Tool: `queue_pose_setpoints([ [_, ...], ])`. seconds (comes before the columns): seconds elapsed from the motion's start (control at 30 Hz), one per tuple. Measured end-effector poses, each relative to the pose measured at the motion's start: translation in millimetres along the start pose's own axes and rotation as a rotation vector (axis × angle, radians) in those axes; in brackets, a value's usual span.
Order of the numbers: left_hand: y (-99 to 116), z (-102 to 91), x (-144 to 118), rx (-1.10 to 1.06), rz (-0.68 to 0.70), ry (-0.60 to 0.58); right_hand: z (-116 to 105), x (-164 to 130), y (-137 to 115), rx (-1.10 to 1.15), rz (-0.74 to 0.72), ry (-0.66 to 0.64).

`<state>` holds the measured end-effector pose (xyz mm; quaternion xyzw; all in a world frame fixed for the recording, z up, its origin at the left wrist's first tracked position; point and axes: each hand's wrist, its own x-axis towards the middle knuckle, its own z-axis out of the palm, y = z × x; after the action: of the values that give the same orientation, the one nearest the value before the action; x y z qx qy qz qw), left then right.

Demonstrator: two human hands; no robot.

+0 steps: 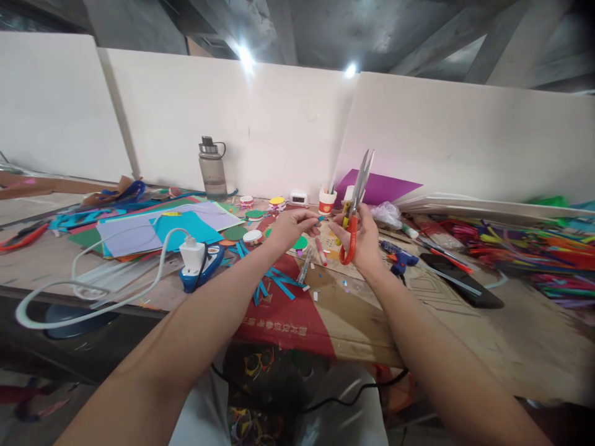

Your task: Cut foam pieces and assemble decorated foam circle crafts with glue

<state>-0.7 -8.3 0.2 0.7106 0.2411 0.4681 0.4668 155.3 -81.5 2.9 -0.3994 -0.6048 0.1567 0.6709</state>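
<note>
- Clutter rings the wooden worktop (465, 334): coloured paper sheets (162, 226) and a white power adapter with a looping cable (192, 254) to the left, bright pipe cleaners (525, 244) to the right, white partition boards (260, 124) closing the far edge.
- Bare room lies only on the brown cardboard sheet with a red printed patch (297, 316) along the near edge, under the forearms.
- Both arms reach forward, hands raised above the worktop and close together.
- Left hand (290, 228) pinches a small teal paper scrap (320, 218) between thumb and fingertips.
- Right hand (360, 238) is closed on the orange-handled steel scissors (356, 207), blades upright, slightly parted, just right of the scrap.
- Blue paper strips (276, 282) lie below the hands.
</note>
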Motion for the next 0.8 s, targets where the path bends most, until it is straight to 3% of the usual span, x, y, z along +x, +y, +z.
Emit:
queue_pose_setpoints([
  [0.27,0,14.3,-7,0.275,0.133,0.047,1,-3,5,-0.024,-0.009,0.034],
  [0.47,0,17.1,-9,0.326,0.186,0.006,0,-3,8,-0.084,0.013,-0.05],
  [0.8,8,19.8,-12,0.321,0.111,-0.044,-3,-2,8,-0.133,-0.005,-0.022],
])
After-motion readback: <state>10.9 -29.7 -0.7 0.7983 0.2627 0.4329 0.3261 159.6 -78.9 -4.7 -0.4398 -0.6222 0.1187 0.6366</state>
